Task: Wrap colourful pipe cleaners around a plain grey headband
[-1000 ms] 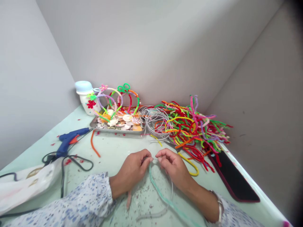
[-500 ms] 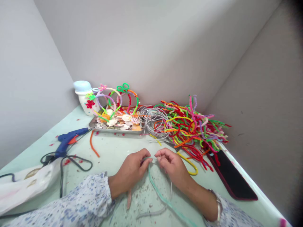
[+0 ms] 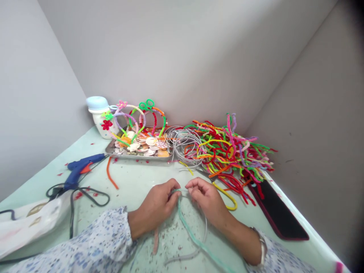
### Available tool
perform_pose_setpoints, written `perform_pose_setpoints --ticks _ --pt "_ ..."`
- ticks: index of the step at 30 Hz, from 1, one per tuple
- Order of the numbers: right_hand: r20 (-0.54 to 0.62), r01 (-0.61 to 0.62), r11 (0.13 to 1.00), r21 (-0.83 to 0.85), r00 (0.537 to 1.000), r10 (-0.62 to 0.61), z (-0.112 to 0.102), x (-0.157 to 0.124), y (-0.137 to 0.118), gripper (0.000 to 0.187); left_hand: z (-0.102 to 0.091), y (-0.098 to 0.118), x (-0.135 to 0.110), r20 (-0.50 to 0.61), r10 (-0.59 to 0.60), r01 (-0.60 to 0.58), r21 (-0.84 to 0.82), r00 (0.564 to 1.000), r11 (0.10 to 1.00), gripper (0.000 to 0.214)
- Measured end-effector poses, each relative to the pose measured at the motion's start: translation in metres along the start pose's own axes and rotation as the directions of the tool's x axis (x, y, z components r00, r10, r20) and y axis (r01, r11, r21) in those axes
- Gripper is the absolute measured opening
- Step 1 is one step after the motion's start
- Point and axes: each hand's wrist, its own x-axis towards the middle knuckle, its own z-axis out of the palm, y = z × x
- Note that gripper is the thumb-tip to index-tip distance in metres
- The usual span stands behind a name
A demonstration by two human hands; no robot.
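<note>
My left hand (image 3: 157, 206) and my right hand (image 3: 206, 199) rest on the pale green table (image 3: 133, 182), fingertips almost meeting. Both pinch the top of a thin grey wire hoop (image 3: 203, 231) where a mint green pipe cleaner (image 3: 196, 237) meets it. The pipe cleaner trails back toward me between my wrists. A pink pipe cleaner piece (image 3: 155, 240) lies under my left wrist.
A heap of coloured pipe cleaners (image 3: 230, 151) and grey wire hoops (image 3: 186, 146) lie behind my hands. Further left stand a metal tray of shells (image 3: 142, 149), decorated headbands (image 3: 142, 117) and a white jar (image 3: 99, 115). A blue glue gun (image 3: 81, 170) lies left; a dark phone (image 3: 277, 212) right.
My hands stay pinched on the wire and pipe cleaner with only slight finger movement. The view has shifted a little.
</note>
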Motion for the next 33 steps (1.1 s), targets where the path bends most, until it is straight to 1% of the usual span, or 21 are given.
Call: perform_pose_setpoints --ticks 13,22,26,29,31,33 --pt "0.014 0.005 0.999 -0.035 1.0 -0.004 0.0003 -0.0031 -0.004 0.01 0.0022 -0.0035 -0.0004 -0.038 0.018 -0.015 0.076 0.999 0.997 0.009" --pt "0.017 0.016 0.997 -0.07 1.0 -0.015 0.0015 -0.0026 -0.0049 0.01 0.0018 -0.0027 -0.0028 -0.043 0.038 -0.033 0.121 0.998 0.992 0.009" --pt "0.014 0.02 0.999 -0.037 1.0 -0.019 0.0006 -0.0018 -0.0038 0.01 0.0035 -0.0036 -0.0027 -0.063 0.042 -0.035 0.105 0.997 0.994 0.014" --pt "0.015 0.015 1.0 -0.021 1.0 -0.014 0.0002 -0.0017 -0.0038 0.011 0.0031 -0.0032 -0.0024 -0.066 0.081 -0.077 0.053 0.995 0.996 0.022" --pt "0.019 0.018 1.0 -0.023 1.0 -0.017 0.0003 -0.0018 -0.0043 0.011 0.0022 -0.0023 -0.0024 -0.056 0.107 -0.105 0.03 0.993 0.994 0.021" --pt "0.024 0.026 0.999 -0.028 0.999 -0.025 0.0004 -0.0023 -0.0048 0.011 0.0013 -0.0012 -0.0026 -0.052 0.108 -0.106 0.035 0.993 0.994 0.018"
